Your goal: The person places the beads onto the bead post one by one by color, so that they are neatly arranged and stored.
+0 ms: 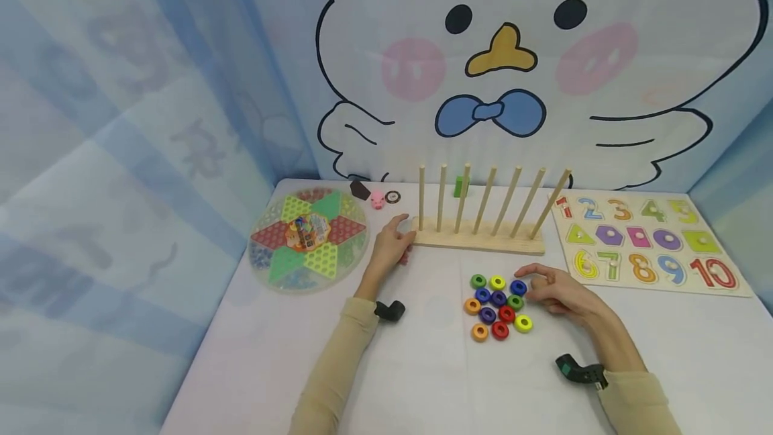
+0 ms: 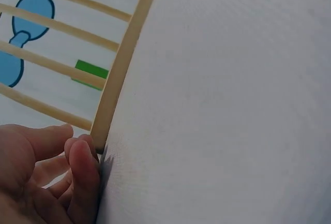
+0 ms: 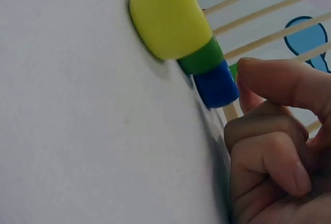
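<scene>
A wooden peg stand (image 1: 477, 242) with several upright dowels stands on the table. My left hand (image 1: 389, 247) is at the stand's left end, its fingertips right at the end of the base (image 2: 116, 87) in the left wrist view. My right hand (image 1: 558, 294) hovers beside a cluster of small coloured rings, with loosely bent fingers and nothing between them. Its fingertips are close to a blue ring (image 1: 518, 287) at the cluster's right side. Nearby lie a green ring (image 1: 515, 302), a yellow ring (image 3: 170, 17) and a red ring (image 1: 500, 331).
A round star-patterned game board (image 1: 278, 230) lies at the left. At the right is a number and shape puzzle board (image 1: 652, 240). A pink pig figure (image 1: 377, 200), a dark piece (image 1: 359, 190) and a round disc (image 1: 392, 197) lie at the back. A green block (image 1: 459, 186) stands behind the dowels.
</scene>
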The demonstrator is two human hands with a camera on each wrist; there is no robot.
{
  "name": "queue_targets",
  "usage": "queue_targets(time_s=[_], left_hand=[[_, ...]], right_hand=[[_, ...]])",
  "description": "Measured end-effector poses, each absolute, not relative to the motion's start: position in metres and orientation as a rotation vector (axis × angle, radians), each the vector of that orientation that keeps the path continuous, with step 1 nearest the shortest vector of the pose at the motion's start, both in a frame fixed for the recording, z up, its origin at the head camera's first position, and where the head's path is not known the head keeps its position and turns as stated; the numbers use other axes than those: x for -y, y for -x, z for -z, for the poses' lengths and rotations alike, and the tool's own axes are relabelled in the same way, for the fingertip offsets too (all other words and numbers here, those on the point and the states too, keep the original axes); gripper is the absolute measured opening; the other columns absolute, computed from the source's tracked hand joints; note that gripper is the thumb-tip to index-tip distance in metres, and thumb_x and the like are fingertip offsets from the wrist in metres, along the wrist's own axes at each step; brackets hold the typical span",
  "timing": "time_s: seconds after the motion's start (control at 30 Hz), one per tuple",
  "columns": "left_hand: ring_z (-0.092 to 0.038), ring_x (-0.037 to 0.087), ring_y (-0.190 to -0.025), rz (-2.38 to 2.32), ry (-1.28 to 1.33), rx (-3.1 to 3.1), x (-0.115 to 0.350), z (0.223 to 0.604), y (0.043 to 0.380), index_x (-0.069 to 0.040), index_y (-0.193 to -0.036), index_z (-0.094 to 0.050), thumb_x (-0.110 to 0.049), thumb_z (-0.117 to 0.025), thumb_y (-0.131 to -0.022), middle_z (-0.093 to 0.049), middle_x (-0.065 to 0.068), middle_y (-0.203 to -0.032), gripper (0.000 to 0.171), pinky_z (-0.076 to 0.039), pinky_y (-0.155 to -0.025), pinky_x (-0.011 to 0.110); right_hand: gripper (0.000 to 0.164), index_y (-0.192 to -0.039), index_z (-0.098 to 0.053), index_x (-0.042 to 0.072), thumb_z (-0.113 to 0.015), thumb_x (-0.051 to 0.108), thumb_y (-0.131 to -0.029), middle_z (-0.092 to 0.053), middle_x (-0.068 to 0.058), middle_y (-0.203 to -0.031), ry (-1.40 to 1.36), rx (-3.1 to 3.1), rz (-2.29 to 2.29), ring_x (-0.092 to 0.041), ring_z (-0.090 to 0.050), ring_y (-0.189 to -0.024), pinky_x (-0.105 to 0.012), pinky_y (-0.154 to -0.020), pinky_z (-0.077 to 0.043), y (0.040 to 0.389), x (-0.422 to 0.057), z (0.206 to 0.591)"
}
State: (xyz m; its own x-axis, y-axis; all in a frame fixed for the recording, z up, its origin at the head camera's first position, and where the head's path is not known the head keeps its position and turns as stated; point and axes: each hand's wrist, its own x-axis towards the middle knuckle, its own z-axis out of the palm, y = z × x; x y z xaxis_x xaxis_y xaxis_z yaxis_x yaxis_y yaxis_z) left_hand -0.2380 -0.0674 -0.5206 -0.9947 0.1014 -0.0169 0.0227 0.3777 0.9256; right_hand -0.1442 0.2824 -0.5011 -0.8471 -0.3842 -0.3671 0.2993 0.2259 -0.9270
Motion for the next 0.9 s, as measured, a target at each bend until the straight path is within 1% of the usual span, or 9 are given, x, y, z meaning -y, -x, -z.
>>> queue_targets(time_s=[0.1, 0.27, 0.4, 0.7, 0.9], left_hand=[[-0.050, 0.009, -0.038, -1.732, -0.110, -2.531, 0.069, 0.525, 0.236, -0.012, -0.138, -0.048, -0.014, -0.061, -0.089, -0.060, 0.004, -0.058, 0.051, -0.049, -0.038, 0.027], [-0.050, 0.009, -0.038, -1.752, -0.124, -2.498, 0.071, 0.527, 0.236, -0.013, -0.135, -0.053, -0.011, -0.063, -0.088, -0.061, 0.005, -0.059, 0.048, -0.049, -0.037, 0.027], [-0.051, 0.009, -0.038, -1.757, -0.126, -2.495, 0.069, 0.524, 0.239, -0.013, -0.132, -0.057, -0.011, -0.064, -0.088, -0.062, 0.006, -0.060, 0.045, -0.049, -0.037, 0.027], [-0.052, 0.010, -0.039, -1.741, -0.140, -2.496, 0.069, 0.524, 0.241, -0.011, -0.132, -0.056, -0.011, -0.067, -0.085, -0.064, 0.009, -0.062, 0.048, -0.049, -0.037, 0.027], [-0.052, 0.009, -0.039, -1.746, -0.142, -2.484, 0.069, 0.524, 0.241, -0.011, -0.133, -0.055, -0.011, -0.067, -0.085, -0.063, 0.007, -0.062, 0.050, -0.049, -0.037, 0.027]], right_hand=[[0.052, -0.128, -0.046, -0.003, -0.067, 0.005, -0.082, -0.033, 0.008, -0.055, 0.084, -2.061, 1.579, -0.005, -0.028, -0.039, -0.018, -0.038, -0.027, 0.141, -0.277, 0.502], [0.050, -0.126, -0.048, -0.005, -0.069, 0.007, -0.082, -0.035, 0.007, -0.053, 0.080, -2.136, 1.530, -0.005, -0.027, -0.037, -0.018, -0.037, -0.026, 0.141, -0.272, 0.503], [0.049, -0.125, -0.049, -0.004, -0.071, 0.014, -0.084, -0.035, 0.007, -0.053, 0.054, -2.165, 1.524, -0.005, -0.027, -0.038, -0.019, -0.037, -0.025, 0.143, -0.271, 0.502], [0.048, -0.123, -0.049, -0.003, -0.072, 0.015, -0.084, -0.036, 0.007, -0.053, 0.005, -2.188, 1.522, -0.006, -0.027, -0.038, -0.019, -0.037, -0.025, 0.144, -0.268, 0.503], [0.051, -0.123, -0.049, -0.002, -0.073, 0.017, -0.083, -0.036, 0.008, -0.053, -0.024, -2.226, 1.508, -0.006, -0.027, -0.039, -0.019, -0.037, -0.025, 0.144, -0.268, 0.503]])
